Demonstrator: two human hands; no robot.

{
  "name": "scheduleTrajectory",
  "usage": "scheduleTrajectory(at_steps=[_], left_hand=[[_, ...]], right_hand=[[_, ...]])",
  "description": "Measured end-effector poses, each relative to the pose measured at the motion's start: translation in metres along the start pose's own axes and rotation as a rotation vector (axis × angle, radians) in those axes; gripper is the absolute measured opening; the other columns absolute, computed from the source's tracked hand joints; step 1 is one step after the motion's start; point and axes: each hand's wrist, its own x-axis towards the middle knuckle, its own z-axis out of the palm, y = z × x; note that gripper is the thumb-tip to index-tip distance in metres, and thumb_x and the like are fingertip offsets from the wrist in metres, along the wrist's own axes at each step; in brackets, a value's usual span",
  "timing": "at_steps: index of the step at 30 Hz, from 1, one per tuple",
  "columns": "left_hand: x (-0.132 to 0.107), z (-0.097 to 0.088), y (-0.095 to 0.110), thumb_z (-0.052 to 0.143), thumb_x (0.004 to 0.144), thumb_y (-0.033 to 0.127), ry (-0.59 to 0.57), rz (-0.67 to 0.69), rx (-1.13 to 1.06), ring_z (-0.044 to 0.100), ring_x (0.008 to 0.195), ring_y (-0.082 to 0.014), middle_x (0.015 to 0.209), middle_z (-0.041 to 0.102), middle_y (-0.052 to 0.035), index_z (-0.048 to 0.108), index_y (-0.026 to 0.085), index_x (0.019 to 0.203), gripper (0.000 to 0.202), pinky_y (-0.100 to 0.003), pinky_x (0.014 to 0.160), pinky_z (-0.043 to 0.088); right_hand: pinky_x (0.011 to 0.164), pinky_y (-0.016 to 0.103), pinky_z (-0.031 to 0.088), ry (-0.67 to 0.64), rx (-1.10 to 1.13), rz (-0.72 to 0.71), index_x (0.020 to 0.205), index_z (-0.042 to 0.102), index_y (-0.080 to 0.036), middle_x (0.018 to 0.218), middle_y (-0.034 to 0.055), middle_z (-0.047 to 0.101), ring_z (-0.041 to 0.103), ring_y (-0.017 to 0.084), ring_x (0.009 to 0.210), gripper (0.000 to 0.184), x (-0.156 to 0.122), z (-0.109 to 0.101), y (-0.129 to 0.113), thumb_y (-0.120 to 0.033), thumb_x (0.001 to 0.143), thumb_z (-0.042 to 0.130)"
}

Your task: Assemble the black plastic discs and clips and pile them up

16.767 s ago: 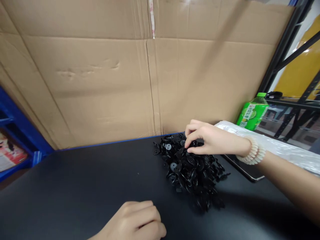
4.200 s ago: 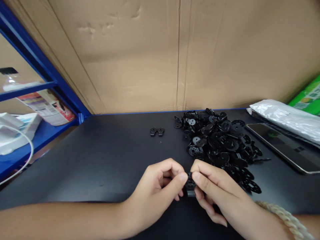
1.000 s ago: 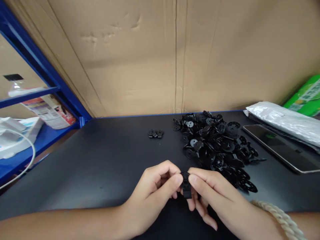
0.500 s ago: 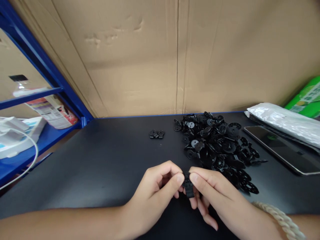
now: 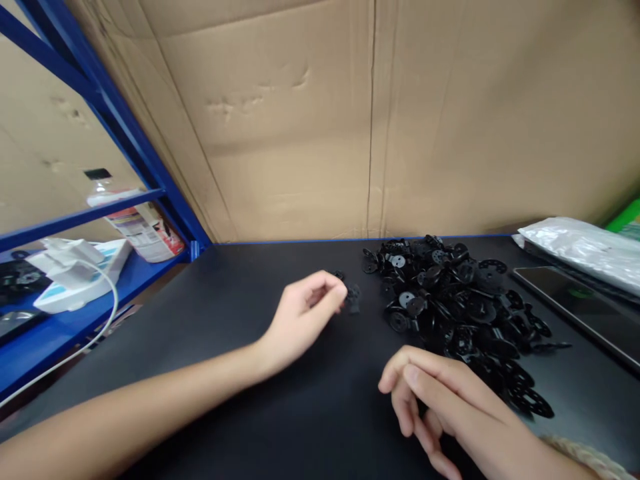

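My left hand (image 5: 305, 317) is closed in a pinch out over the black table, left of the heap. At its fingertips is a small black plastic part (image 5: 354, 299), blurred by motion. Just behind the fingers, another small black part (image 5: 339, 274) on the table is partly hidden. My right hand (image 5: 440, 400) hangs at the near side of the heap, fingers loosely bent and somewhat apart, with nothing visible in it. A heap of black plastic parts (image 5: 450, 293), many with round perforated discs, lies beyond and to the right of it.
A dark phone-like slab (image 5: 575, 300) and a silvery plastic bag (image 5: 585, 250) lie at the right. To the left, a blue shelf (image 5: 165, 193) holds a bottle (image 5: 145, 233) and a white power strip (image 5: 80, 287) with a cable. A cardboard wall (image 5: 300, 153) stands behind.
My hands have come apart. The left has moved forward with the small black part, towards the parts lying on the table; the right has let go. The view has shifted left.
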Motion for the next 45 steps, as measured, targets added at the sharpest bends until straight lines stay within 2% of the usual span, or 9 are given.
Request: scheduleTrajectory(at_steps=[8, 15, 19, 22, 25, 29, 32, 40, 45], left_hand=[[0.042, -0.026, -0.055, 0.056, 0.083, 0.025, 0.079, 0.039, 0.289, 0.052, 0.059, -0.0136, 0.066, 0.063, -0.0004, 0.065, 0.015, 0.075, 0.016, -0.025, 0.058, 0.04], [0.029, -0.016, -0.047, 0.055, 0.085, 0.022, 0.165, 0.177, 0.373, 0.052, 0.065, -0.0138, 0.075, 0.06, -0.0009, 0.06, 0.016, 0.093, 0.01, -0.026, 0.065, 0.043], [0.013, -0.003, -0.029, 0.054, 0.087, 0.02, 0.067, 0.314, 0.337, 0.054, 0.068, -0.014, 0.077, 0.059, -0.0012, 0.06, 0.018, 0.09, 0.007, -0.025, 0.066, 0.045], [0.001, 0.005, -0.02, 0.054, 0.087, 0.015, -0.124, 0.503, 0.347, 0.059, 0.078, -0.0164, 0.087, 0.064, -0.005, 0.06, 0.018, 0.096, 0.011, -0.027, 0.072, 0.048], [-0.003, 0.008, -0.017, 0.054, 0.087, 0.011, -0.223, 0.642, 0.397, 0.061, 0.084, -0.0192, 0.093, 0.067, -0.0076, 0.06, 0.018, 0.101, 0.017, -0.03, 0.078, 0.049], [-0.001, 0.008, -0.019, 0.052, 0.087, 0.012, -0.216, 0.64, 0.373, 0.062, 0.084, -0.0191, 0.093, 0.067, -0.0079, 0.06, 0.019, 0.101, 0.017, -0.029, 0.076, 0.051], [0.0, 0.008, -0.019, 0.052, 0.087, 0.011, -0.225, 0.645, 0.374, 0.062, 0.084, -0.0191, 0.092, 0.067, -0.0078, 0.059, 0.019, 0.102, 0.018, -0.029, 0.076, 0.051], [-0.001, 0.008, -0.02, 0.054, 0.087, 0.009, -0.244, 0.649, 0.392, 0.062, 0.086, -0.0196, 0.095, 0.066, -0.0086, 0.059, 0.018, 0.103, 0.02, -0.029, 0.077, 0.051], [0.0, 0.008, -0.021, 0.054, 0.086, 0.008, -0.238, 0.661, 0.379, 0.062, 0.084, -0.0192, 0.094, 0.066, -0.0082, 0.058, 0.018, 0.103, 0.02, -0.029, 0.076, 0.05]], right_hand=[[0.049, 0.023, 0.036, -0.039, -0.078, 0.015, 0.079, 0.058, -0.017, 0.069, 0.0009, 0.053, 0.043, 0.009, 0.05, 0.054, -0.004, -0.004, 0.002, -0.066, 0.089, 0.038], [0.047, 0.021, 0.034, -0.049, -0.091, -0.022, 0.078, 0.058, -0.016, 0.069, 0.0014, 0.052, 0.042, 0.01, 0.052, 0.054, -0.005, 0.0, 0.001, -0.066, 0.088, 0.038], [0.044, 0.019, 0.032, -0.044, -0.123, -0.091, 0.078, 0.058, -0.015, 0.067, 0.001, 0.053, 0.042, 0.008, 0.05, 0.044, -0.009, -0.008, -0.012, -0.053, 0.093, 0.042], [0.046, 0.02, 0.035, 0.087, -0.291, -0.359, 0.08, 0.063, -0.015, 0.068, 0.0019, 0.057, 0.045, 0.009, 0.054, 0.034, -0.009, -0.038, -0.036, -0.04, 0.096, 0.046], [0.048, 0.022, 0.038, 0.365, -0.37, -0.558, 0.084, 0.064, -0.016, 0.072, 0.0027, 0.059, 0.049, 0.011, 0.058, 0.024, -0.006, -0.087, -0.064, -0.036, 0.092, 0.054], [0.055, 0.026, 0.041, 0.57, -0.773, -0.495, 0.087, 0.066, -0.016, 0.08, 0.0037, 0.063, 0.052, 0.012, 0.063, 0.027, -0.002, -0.149, -0.083, -0.043, 0.084, 0.063], [0.056, 0.026, 0.04, 0.511, -1.048, -0.427, 0.081, 0.065, -0.018, 0.076, 0.0024, 0.063, 0.053, 0.013, 0.062, 0.027, -0.002, -0.171, -0.083, -0.044, 0.084, 0.061], [0.056, 0.028, 0.038, 0.433, -1.413, -0.392, 0.069, 0.066, -0.02, 0.072, 0.0032, 0.063, 0.052, 0.014, 0.058, 0.026, -0.001, -0.165, -0.073, -0.045, 0.077, 0.067], [0.055, 0.029, 0.039, 0.488, -1.372, -0.452, 0.072, 0.067, -0.021, 0.071, 0.0023, 0.062, 0.053, 0.015, 0.059, 0.015, -0.004, -0.154, -0.072, -0.034, 0.078, 0.065]])
